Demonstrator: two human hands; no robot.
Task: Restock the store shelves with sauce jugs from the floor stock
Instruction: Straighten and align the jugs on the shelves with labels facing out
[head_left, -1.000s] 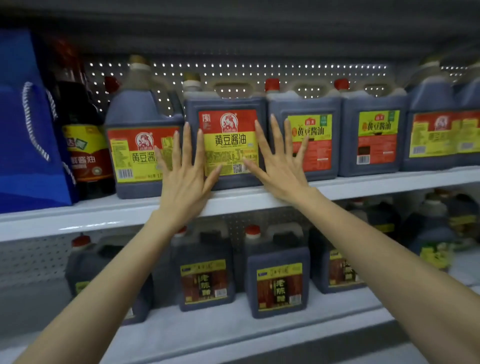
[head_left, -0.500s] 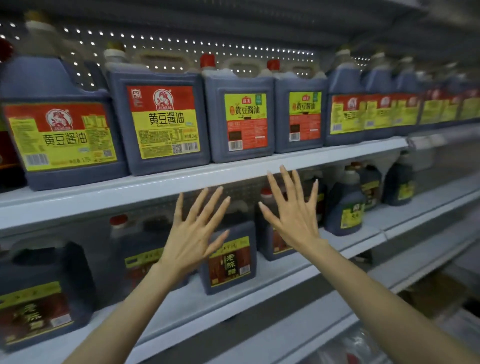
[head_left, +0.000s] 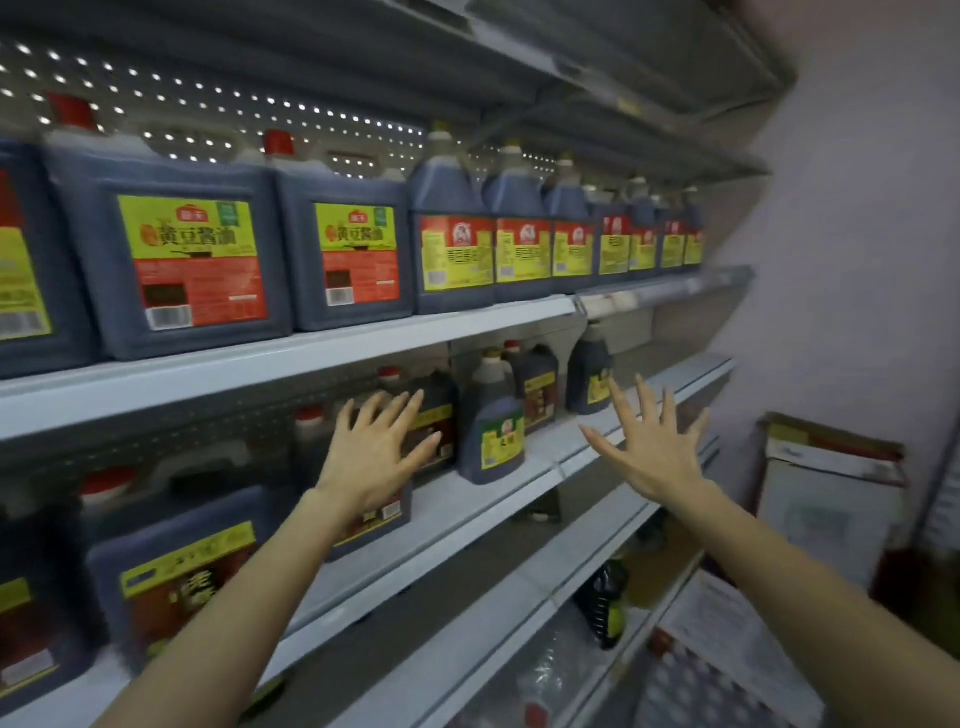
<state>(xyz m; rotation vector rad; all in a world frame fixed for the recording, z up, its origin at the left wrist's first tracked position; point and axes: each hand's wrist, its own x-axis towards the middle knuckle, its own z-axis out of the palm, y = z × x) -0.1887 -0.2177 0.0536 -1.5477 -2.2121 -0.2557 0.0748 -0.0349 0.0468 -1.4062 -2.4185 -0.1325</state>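
Observation:
Dark sauce jugs with yellow-and-red labels fill the upper shelf (head_left: 363, 345); the nearest big jug (head_left: 171, 254) stands at the left. On the middle shelf (head_left: 498, 493) stand more jugs, among them a green-labelled jug (head_left: 493, 431) and a brown-labelled jug (head_left: 176, 571). My left hand (head_left: 376, 449) hovers with spread fingers in front of the middle-shelf jugs and holds nothing. My right hand (head_left: 649, 447) is also spread and empty, in the air before a bare stretch of the middle shelf.
A cardboard box (head_left: 831, 499) stands on the floor at the right by the wall. A dark bottle (head_left: 605, 603) lies on the lower shelf (head_left: 467, 654). Packaged goods (head_left: 727, 665) sit at the bottom right.
Both hands came off the upper-shelf jug and dropped to middle-shelf height. The view swung right along the shelving, bringing the wall and the cardboard box into sight.

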